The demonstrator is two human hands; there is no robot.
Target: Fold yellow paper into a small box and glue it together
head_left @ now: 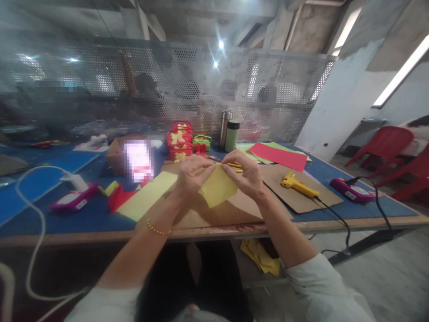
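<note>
Left hand (192, 174) and right hand (246, 172) are both closed in a pinch on a yellow sheet (219, 190), gripping its top edge between thumbs and fingers, nearly meeting; the sheet is hanging tilted between them over cardboard (197, 217). Judging by the grip, the step in hand is working that edge, perhaps folding it, though any crease is too small to make out. The next move, it seems, is calling for a steady pinch from both hands, with the edge being held even.

Taking the sheet as the clock's centre, pale paper (150, 194) is lying at nine on the blue table (97, 226), with a purple box (72, 203) farther out. Red baskets (180, 136) are standing at eleven, flasks (232, 136) at twelve. Red card (278, 156) is lying at two, and a glue gun (300, 185) is resting at three.

Beyond, a perforated screen (201, 67) is spanning twelve, a pale pillar (345, 89) is leaning into view at two, and red chairs (385, 150) are standing between two and three
</note>
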